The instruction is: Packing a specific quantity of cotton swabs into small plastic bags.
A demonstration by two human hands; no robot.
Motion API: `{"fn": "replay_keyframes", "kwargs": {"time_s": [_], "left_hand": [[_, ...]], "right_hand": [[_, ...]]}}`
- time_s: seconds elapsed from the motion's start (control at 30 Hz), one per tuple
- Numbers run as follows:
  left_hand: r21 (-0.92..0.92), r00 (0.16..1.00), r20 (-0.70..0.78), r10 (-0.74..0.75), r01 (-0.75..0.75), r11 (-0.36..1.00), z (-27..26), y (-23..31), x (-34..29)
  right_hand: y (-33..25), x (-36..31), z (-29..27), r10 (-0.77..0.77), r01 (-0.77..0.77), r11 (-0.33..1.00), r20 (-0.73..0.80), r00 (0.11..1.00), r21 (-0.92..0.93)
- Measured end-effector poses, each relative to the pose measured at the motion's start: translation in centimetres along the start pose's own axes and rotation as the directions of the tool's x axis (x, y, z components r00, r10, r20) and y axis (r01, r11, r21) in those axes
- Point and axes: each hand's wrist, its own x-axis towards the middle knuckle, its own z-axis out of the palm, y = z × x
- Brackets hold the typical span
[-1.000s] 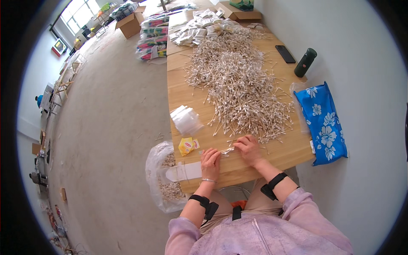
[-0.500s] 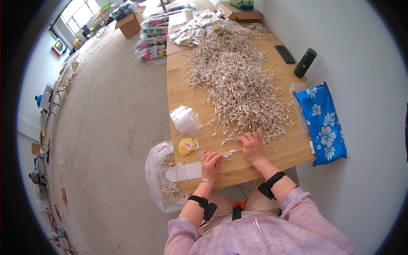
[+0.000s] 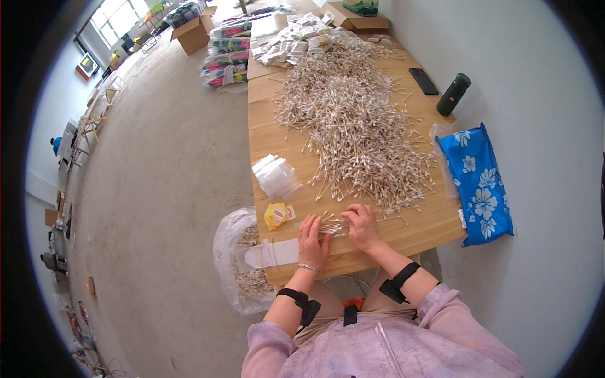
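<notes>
A small bundle of cotton swabs (image 3: 331, 225) lies on the wooden table between my hands, roughly lined up. My left hand (image 3: 312, 242) rests at its left end, fingers stretched forward and thumb apart, touching the sticks. At the other end, the closed fingertips of my right hand (image 3: 362, 228) pinch at swab tips; exactly how many they hold is hidden. Beyond my hands spreads a big heap of loose cotton swabs (image 3: 359, 126). By my left wrist, a white strip (image 3: 277, 253) lies across the table edge.
Left of the heap are clear plastic bags (image 3: 276, 176) and yellow cards (image 3: 275, 216). A plastic sack of swabs (image 3: 230, 264) hangs beside the left edge. At right are a phone (image 3: 423, 81), a dark green bottle (image 3: 454, 94) and a blue flowered pack (image 3: 482, 189). Packed bags (image 3: 302, 41) pile up far back.
My right hand has drawn back from the heap's edge, nearer to my left hand. The left fingers have straightened, and the swabs between my hands now lie more together.
</notes>
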Motion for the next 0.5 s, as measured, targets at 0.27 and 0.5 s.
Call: {"fn": "replay_keyframes", "kwargs": {"time_s": [0.27,0.5], "left_hand": [[0.029,0.994,0.102,0.038,-0.041,0.999,-0.2,0.3,0.1],[0.043,0.991,0.122,0.061,-0.067,0.997,-0.5,-0.6,-0.3]], "right_hand": [[-1.3,-0.7,0.1,-0.01,0.009,0.999,0.014,1.0,0.04],[-1.4,-2.1,0.8,0.265,-0.227,0.901,-0.054,0.963,0.369]]}}
